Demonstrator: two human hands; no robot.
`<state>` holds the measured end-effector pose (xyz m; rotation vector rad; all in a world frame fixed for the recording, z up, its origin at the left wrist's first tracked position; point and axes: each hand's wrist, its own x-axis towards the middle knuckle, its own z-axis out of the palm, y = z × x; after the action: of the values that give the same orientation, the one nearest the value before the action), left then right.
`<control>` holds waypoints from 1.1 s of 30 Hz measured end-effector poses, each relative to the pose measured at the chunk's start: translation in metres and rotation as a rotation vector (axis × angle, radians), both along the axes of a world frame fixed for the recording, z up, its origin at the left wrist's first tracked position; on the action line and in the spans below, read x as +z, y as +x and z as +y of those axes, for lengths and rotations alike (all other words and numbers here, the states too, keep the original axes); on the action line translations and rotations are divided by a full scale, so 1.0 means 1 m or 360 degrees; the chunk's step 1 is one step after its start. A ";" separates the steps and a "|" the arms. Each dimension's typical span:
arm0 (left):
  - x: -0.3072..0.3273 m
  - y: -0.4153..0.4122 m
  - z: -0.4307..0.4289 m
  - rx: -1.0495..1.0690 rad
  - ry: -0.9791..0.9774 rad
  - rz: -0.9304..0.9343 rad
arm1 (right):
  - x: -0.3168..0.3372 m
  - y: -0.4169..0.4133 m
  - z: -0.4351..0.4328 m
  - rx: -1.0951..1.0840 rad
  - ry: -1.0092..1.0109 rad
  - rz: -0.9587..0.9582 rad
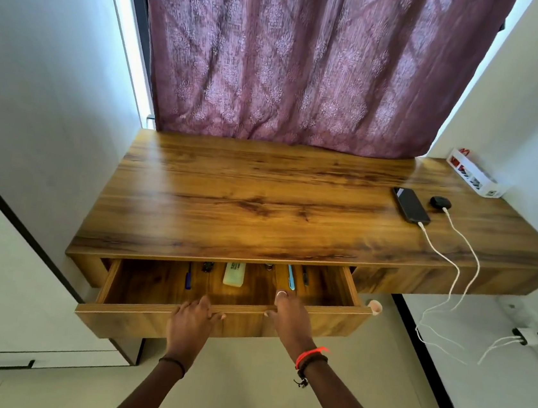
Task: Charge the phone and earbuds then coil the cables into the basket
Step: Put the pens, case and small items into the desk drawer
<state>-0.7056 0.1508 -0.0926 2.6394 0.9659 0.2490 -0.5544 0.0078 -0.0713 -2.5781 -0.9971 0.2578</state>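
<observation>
Done: I see the phone (410, 210) and the earbuds case (438, 202) on the right of the desk (261, 196), each with a white cable plugged in.
Left to do: I think the cables (428, 238) must still be coiled and put in the basket (475, 178) at the back right corner.
Left hand (194, 316): fingers curled over the front edge of the open drawer (134, 314).
Right hand (285, 316): grips the same edge, thumb inside.
Count: one phone, one earbuds case, two cables, one basket, one wall plug (526, 335), one drawer.
</observation>
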 end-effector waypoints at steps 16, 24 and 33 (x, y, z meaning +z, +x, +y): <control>0.018 0.034 0.031 0.0933 -0.2497 -0.0838 | -0.016 0.026 0.027 -0.1140 0.1038 0.1356; 0.037 0.062 0.040 0.1379 -0.2782 -0.1511 | -0.006 0.054 0.051 -0.1583 0.1540 0.1944; 0.013 0.086 0.065 0.1529 -0.2863 -0.1554 | 0.004 0.074 0.067 -0.1664 0.1487 0.1997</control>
<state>-0.6193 0.2160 -0.0794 0.2438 1.0590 0.4578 -0.4801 0.0748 -0.0672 -1.2772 0.5851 0.7174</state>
